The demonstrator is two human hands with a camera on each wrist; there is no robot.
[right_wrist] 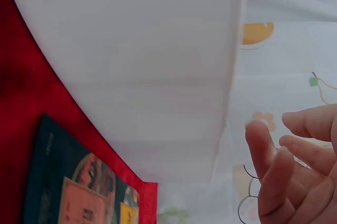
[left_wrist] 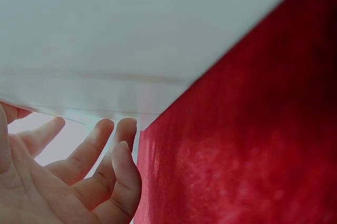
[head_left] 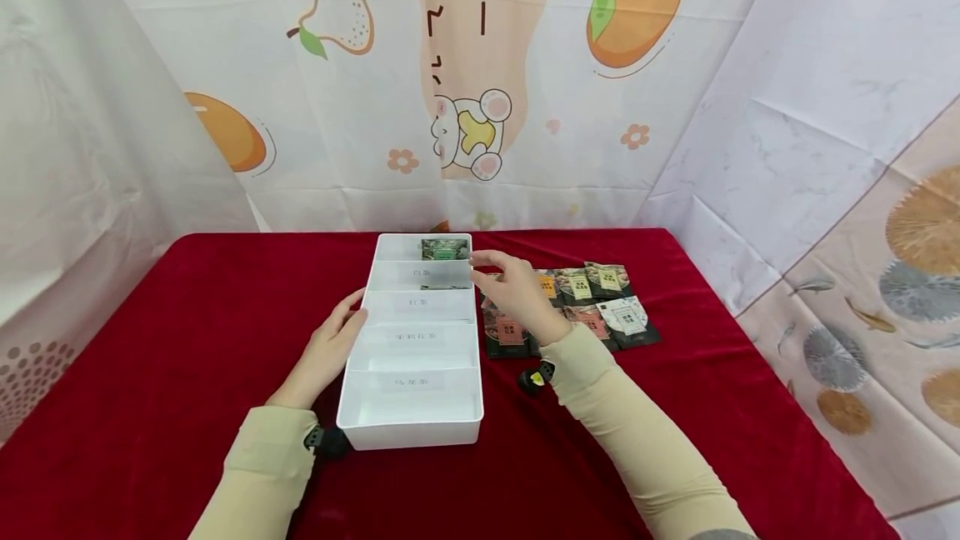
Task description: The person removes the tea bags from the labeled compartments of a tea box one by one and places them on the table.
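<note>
A long white divided box (head_left: 408,435) with several labelled compartments lies lengthwise on the red cloth. In its farthest compartment is a dark packet with a green label (head_left: 444,250). The edge of another packet (head_left: 444,287) shows in the second compartment. My left hand (head_left: 335,342) rests along the box's left side, its fingertips (left_wrist: 105,125) against the white wall and its fingers spread. Over the right rim, near the far compartments, my right hand (head_left: 513,290) hovers with loosely bent fingers. Nothing is between those fingers (right_wrist: 260,142) in the right wrist view.
Several dark seasoning-style packets lie in two rows right of the box, partly hidden by my right hand; among them are one with a white label (head_left: 628,321) and one with a yellow label (head_left: 609,278). A printed curtain (head_left: 337,132) hangs behind the cloth-covered table (head_left: 187,340).
</note>
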